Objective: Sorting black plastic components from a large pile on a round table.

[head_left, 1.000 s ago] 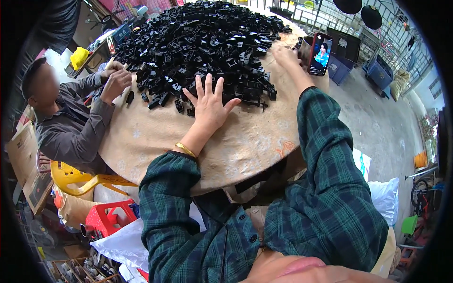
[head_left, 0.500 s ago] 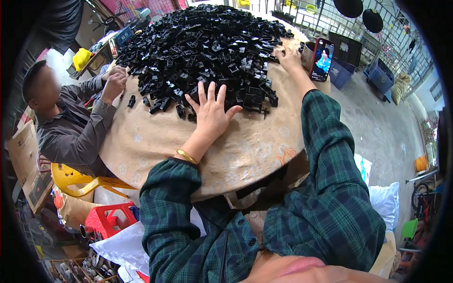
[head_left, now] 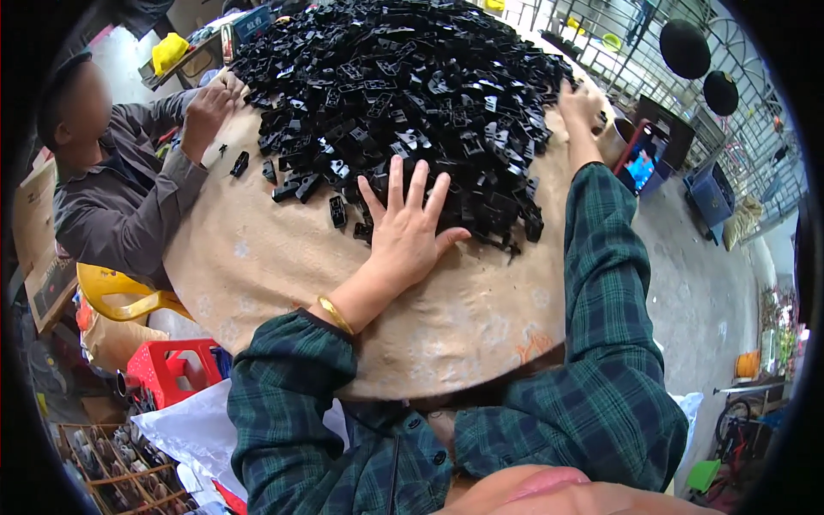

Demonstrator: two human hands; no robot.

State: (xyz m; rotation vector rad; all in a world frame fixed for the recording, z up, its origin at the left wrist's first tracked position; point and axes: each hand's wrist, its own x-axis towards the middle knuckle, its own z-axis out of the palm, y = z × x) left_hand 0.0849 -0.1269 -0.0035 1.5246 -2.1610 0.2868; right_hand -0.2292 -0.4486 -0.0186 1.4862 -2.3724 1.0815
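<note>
Head view: the left hand (head_left: 405, 230) lies flat, fingers spread, on the near edge of the pile of black plastic parts (head_left: 403, 94) — the right hand (head_left: 580, 103) rests released at its far right — and nearly all the parts sit unsorted on the cloth-covered table (head_left: 283, 283).

Left hand (head_left: 405, 230) lies flat, fingers spread, palm down at the near edge of the heap of black plastic parts (head_left: 403, 94), fingertips touching the pieces. Right hand (head_left: 580, 101) is at the far right side of the heap, resting on it. The heap covers a round desk (head_left: 283, 283) draped in tan cloth. Across on the left, a co-worker in a grey jacket (head_left: 129, 202) has a hand (head_left: 206, 107) at the heap's edge, a few stray parts (head_left: 240, 163) lying just beside it
</note>
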